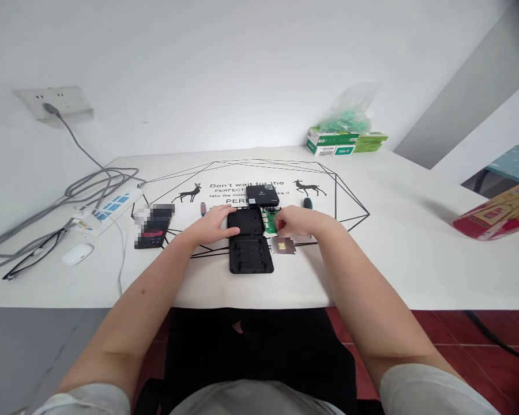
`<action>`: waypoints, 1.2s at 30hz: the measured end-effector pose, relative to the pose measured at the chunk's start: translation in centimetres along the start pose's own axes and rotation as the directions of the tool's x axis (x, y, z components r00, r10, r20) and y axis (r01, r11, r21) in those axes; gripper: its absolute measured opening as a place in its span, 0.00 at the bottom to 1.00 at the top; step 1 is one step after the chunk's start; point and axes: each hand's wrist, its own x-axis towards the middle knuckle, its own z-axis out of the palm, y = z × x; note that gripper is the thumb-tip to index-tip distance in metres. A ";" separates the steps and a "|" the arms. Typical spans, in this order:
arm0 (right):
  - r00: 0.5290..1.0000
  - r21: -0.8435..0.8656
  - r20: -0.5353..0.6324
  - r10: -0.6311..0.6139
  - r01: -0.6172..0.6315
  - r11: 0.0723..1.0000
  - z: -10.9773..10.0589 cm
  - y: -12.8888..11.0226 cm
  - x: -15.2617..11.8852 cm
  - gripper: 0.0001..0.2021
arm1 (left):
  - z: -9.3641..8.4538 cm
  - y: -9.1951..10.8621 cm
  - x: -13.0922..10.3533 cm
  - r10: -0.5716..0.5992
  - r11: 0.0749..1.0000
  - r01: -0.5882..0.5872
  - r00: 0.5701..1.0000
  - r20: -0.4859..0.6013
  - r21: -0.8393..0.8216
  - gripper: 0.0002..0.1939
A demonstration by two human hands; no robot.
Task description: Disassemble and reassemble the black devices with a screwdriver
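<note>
My left hand (214, 225) has its fingers apart, with fingertips at the left edge of an empty black plastic shell (245, 221). A second black shell half (251, 255) lies just below it. With fingers closed, my right hand (296, 222) is at a green circuit board (270, 221), to the right of the upper shell; its fingertips are partly hidden. A metal plate with a yellowish square (284, 246) lies beneath that hand. Behind the shells sits a closed black box (262, 195).
A phone (154, 226), a power strip (115, 207) with cables, glasses (37, 253) and a white mouse (78, 253) lie at the left. Green boxes (333, 141) stand at the back right, a red and yellow package (495, 215) at the far right. A small screwdriver (203, 208) lies behind my left hand.
</note>
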 end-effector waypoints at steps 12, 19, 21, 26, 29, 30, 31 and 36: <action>0.923 0.330 -0.381 -0.052 0.188 0.925 -1.1 2.9 -0.9 0.06 | -0.2 0.5 0.0 -0.046 0.999 0.046 0.999 -0.005 -0.004 0.43; 0.838 0.525 -0.505 -0.207 0.488 0.698 0.3 0.7 -0.4 0.10 | -0.4 0.5 0.0 -0.033 0.998 0.033 0.999 0.001 -0.049 0.49; 0.804 0.466 -0.529 -0.271 0.542 0.699 1.4 -0.9 0.2 0.07 | -0.3 0.4 0.1 -0.042 0.998 0.041 0.999 -0.015 -0.056 0.51; 0.851 0.288 -0.446 -0.277 0.430 0.856 3.5 -4.0 1.3 0.05 | -0.1 0.2 0.4 -0.077 0.997 0.076 0.997 -0.025 -0.025 0.53; 0.871 0.203 -0.410 -0.270 0.376 0.904 3.8 -4.9 1.2 0.06 | 0.0 0.2 0.5 -0.065 0.998 0.065 0.998 -0.023 -0.013 0.55; 0.873 0.184 -0.407 -0.268 0.366 0.912 3.9 -5.1 1.2 0.06 | 0.0 0.2 0.5 -0.062 0.998 0.062 0.998 -0.022 -0.011 0.56; 0.876 0.169 -0.405 -0.263 0.355 0.919 3.9 -5.3 1.1 0.06 | 0.1 0.2 0.6 -0.063 0.998 0.063 0.998 -0.020 -0.010 0.56; 0.898 0.036 -0.368 -0.241 0.272 0.962 4.4 -6.5 1.3 0.06 | 0.1 0.0 0.8 -0.070 0.997 0.070 0.997 -0.014 0.009 0.61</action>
